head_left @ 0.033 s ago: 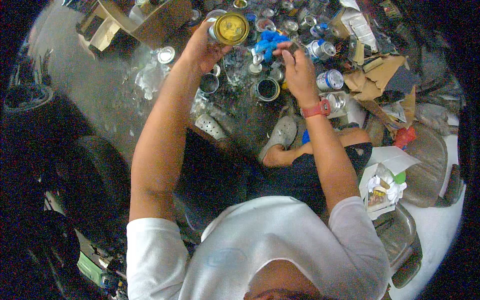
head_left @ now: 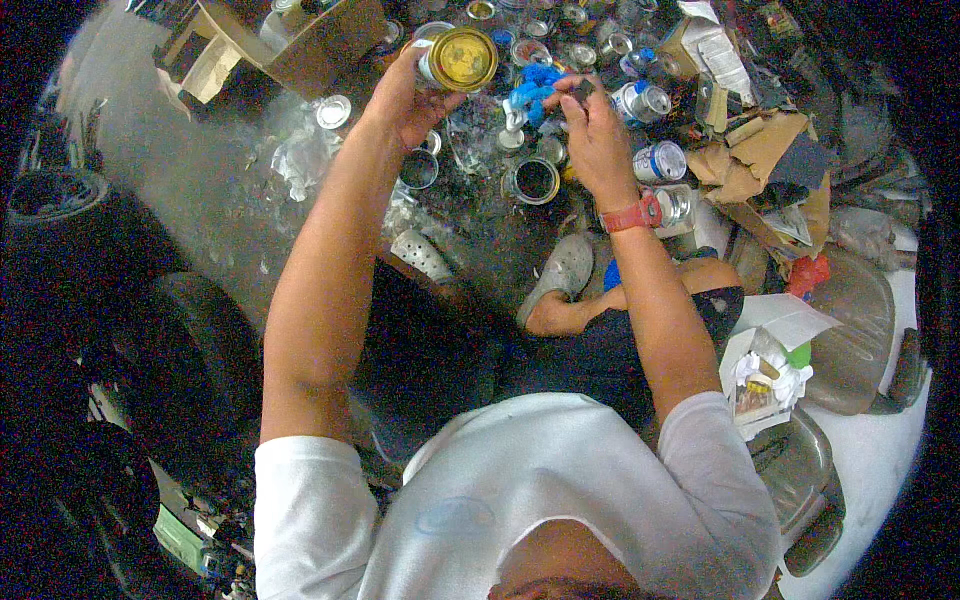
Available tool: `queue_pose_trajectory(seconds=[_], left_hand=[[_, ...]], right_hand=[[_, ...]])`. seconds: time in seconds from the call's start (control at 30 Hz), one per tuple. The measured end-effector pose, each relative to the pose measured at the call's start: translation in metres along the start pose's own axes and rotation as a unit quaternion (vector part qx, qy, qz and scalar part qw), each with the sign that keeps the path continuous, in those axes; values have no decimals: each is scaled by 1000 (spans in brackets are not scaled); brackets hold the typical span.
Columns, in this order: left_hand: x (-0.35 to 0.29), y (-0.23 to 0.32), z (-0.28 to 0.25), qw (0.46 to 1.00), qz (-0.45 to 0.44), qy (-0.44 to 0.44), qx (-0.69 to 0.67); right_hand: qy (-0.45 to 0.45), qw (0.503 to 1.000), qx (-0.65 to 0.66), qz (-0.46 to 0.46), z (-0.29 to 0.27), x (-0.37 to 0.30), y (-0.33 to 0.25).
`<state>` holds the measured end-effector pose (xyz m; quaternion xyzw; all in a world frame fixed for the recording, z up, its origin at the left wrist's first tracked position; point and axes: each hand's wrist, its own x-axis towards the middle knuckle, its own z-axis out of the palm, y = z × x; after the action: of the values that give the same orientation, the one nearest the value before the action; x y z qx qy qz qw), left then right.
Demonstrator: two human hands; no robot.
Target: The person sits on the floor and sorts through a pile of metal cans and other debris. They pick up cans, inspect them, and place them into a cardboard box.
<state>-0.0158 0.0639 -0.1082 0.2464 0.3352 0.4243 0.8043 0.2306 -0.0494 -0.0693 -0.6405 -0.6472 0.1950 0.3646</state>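
My left hand (head_left: 412,105) is wrapped round a round paint can (head_left: 463,58) with a yellow-stained metal top, held up above the ground and turned toward me. To its right, my right hand (head_left: 600,145) has its fingers curled together. Something small and dark shows at the fingertips, too blurred to name. A crumpled blue cloth or glove (head_left: 535,85) lies between the two hands, beyond them. Nearer to me stands an open can (head_left: 533,201) with dark contents. A white and blue can (head_left: 660,161) lies to the right of my right hand.
Several cans and lids crowd the ground at the far side. A cardboard box (head_left: 325,45) stands far left, with a round lid (head_left: 332,111) and crumpled plastic (head_left: 298,160) nearby. Torn cardboard (head_left: 765,150) is piled right. A brown plastic chair (head_left: 850,330) and an open white box (head_left: 740,370) stand close right.
The fingers of my right hand have curled in slightly, and the small dark thing shows more plainly there. My left hand and the paint can have hardly moved.
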Motion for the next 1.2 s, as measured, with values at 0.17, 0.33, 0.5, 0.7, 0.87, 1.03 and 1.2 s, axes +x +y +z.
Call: queue_pose_trajectory(seconds=[0.17,0.33,0.5,0.7,0.87,1.03,1.2], left_hand=[[-9,12,-7,999,12,44,-21],[-8,19,-8,993,65,67,-73],[-4,27,-29,978,122,100,-138],[-15,44,2,965,173,106,-166],[-10,52,-9,949,205,104,-215],[4,52,-27,931,241,136,-238],[8,51,-37,930,231,111,-264]], right_hand=[[-20,997,33,-69,9,34,-38],[-57,989,75,-111,44,66,-60],[-86,988,33,-122,56,70,-99],[-113,985,-7,-128,69,78,-101],[-134,984,-34,-114,73,88,-121],[-123,981,-59,-140,78,91,-140],[-124,977,-95,-144,79,93,-153]])
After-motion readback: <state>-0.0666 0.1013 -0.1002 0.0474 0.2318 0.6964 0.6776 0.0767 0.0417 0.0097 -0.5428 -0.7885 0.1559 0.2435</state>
